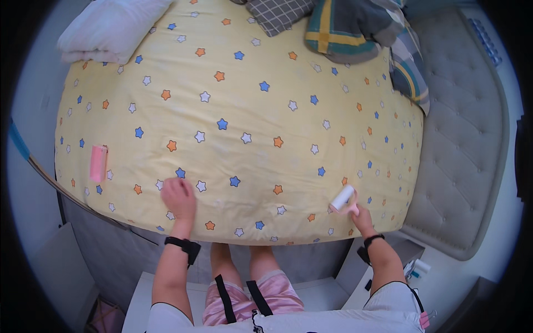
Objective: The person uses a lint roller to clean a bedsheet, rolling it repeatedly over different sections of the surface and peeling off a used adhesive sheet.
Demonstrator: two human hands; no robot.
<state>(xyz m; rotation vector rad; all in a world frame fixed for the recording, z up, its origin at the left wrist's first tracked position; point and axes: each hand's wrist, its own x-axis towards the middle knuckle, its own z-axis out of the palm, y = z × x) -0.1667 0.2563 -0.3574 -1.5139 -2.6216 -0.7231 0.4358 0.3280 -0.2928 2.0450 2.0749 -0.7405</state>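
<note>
One lint roller [342, 198], one star-print sheet [239, 111]
Right hand [362, 216] clasps the roller's pink handle; left hand [178, 197] rests loosely curled, empty — one pink cover [98, 163] lies apart.

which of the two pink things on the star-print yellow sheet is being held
The pink-handled lint roller with the white roll, gripped by the right hand near the bed's near edge. The flat pink rectangular piece lies alone, far left.

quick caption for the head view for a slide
Right hand holds a lint roller on a yellow star-print bedsheet while the left hand presses flat on it.
</note>
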